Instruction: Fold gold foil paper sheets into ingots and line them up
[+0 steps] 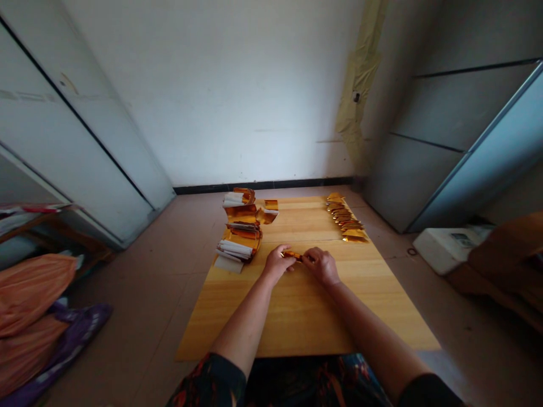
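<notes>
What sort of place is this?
Probably a plain domestic room or small home workroom, not a factory: a bare white wall, a wooden board used as a low worktop, and orange and purple cloth heaped nearby.

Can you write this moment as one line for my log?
left hand: gold foil strip | right hand: same strip | nearby: foil-and-paper pile | under: wooden tabletop
</notes>
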Motion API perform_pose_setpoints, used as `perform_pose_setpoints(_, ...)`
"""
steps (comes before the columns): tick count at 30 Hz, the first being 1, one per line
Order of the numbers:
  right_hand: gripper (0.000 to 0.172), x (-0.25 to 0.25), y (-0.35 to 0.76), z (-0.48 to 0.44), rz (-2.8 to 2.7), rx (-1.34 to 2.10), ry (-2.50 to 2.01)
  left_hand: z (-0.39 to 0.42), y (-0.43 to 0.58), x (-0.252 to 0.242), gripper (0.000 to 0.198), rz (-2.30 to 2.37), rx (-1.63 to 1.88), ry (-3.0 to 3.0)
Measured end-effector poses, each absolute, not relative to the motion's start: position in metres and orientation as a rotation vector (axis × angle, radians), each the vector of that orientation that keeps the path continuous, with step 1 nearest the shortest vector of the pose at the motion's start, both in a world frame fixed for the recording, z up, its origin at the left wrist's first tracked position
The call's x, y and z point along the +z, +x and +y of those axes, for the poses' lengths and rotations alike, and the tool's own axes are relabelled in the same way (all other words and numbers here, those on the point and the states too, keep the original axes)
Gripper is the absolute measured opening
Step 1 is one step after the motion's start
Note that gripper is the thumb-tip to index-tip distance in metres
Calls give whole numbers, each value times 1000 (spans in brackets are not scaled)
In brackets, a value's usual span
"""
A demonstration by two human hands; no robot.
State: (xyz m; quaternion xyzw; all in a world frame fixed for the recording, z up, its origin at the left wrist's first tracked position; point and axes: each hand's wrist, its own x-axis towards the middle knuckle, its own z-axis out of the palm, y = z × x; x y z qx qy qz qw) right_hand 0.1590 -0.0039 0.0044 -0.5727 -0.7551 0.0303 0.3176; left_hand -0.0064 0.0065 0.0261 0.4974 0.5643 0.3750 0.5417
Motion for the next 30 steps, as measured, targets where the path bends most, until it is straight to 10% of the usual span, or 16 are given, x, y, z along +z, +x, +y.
perform_pose_setpoints(30,24,10,333,-9,-1947,-492,-2086,-10,-13,-2,30,1314,959,1530)
